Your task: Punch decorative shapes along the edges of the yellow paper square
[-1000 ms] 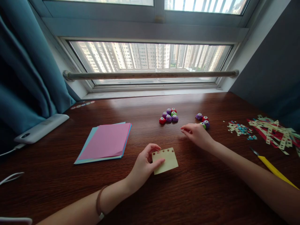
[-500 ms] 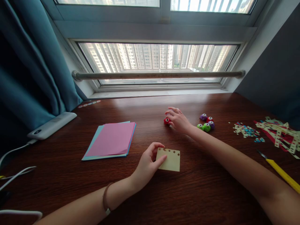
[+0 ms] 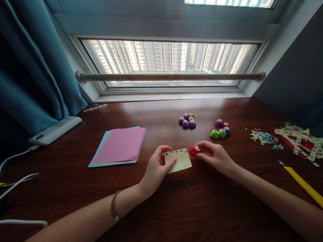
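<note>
Between the thumb and fingers of my left hand (image 3: pixel 158 168) is a small piece of pale yellow paper (image 3: pixel 181 160), tilted a little. A row of star-shaped holes runs along its far edge. My right hand (image 3: pixel 217 155) pinches a red craft punch (image 3: pixel 193 150) with a white and black button, close by the paper's right corner. Beyond the hands stands a cluster of purple, green and red punches (image 3: pixel 186 123). Another group of green, purple and red punches (image 3: pixel 221 133) sits to its right.
Left of my hands lies a stack of coloured paper (image 3: pixel 118 144), pink on top. On the right are punched paper bits (image 3: pixel 263 137), cut paper strips (image 3: pixel 302 141) and a yellow craft knife (image 3: pixel 302 185). A white power bank (image 3: pixel 57 130) with cables lies far left.
My right hand has picked up the red punch from the far cluster and brought it back to the paper's right side. The paper in my left hand has risen slightly and turned.
</note>
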A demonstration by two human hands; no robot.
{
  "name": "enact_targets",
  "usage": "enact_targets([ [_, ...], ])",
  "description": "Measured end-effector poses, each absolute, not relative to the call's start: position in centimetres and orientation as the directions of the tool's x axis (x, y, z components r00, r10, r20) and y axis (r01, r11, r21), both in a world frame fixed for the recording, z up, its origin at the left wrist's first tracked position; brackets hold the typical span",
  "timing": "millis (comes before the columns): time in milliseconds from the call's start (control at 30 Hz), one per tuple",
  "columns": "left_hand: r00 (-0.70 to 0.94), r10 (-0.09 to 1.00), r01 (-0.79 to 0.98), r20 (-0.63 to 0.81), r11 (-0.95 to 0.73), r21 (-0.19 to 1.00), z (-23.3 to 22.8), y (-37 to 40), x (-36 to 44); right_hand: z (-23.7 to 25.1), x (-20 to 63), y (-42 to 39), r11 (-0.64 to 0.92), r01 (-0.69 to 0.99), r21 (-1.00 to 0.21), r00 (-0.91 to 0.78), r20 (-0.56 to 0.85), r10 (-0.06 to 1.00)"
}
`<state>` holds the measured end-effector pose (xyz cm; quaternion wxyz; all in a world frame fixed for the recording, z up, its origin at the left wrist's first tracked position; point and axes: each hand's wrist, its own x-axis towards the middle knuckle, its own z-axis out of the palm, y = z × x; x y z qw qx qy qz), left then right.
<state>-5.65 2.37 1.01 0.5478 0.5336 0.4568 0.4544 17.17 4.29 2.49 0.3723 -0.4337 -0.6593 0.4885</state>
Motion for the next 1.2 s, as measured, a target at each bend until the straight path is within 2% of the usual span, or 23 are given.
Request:
enact_targets([
  [300,0.194,0.981,0.021,-0.031,0.027,0.999,0.6,2.4,-5.7,1.7,16.6,3.2,0.191,0.236,-0.953,-0.314,0.112,0.943],
  [600,0.212,0.976,0.069,-0.055,0.041,0.997,0.8,2.4,-5.6,1.5,16.4,2.7,0.264,0.334,-0.905,-0.264,0.179,0.948],
  [767,0.223,0.973,0.062,-0.052,0.039,0.997,0.9,2.4,-5.6,1.9,16.3,2.4,0.327,0.425,-0.844,-0.283,0.22,0.934],
  [1067,0.213,0.975,0.069,-0.054,0.04,0.997,0.8,2.4,-5.7,2.0,16.4,2.3,0.47,0.479,-0.742,-0.366,0.317,0.875],
  [1200,0.221,0.975,0.171,-0.013,-0.026,0.985,0.9,2.4,-5.7,1.7,16.4,2.3,0.531,0.499,-0.685,-0.393,0.367,0.843],
])
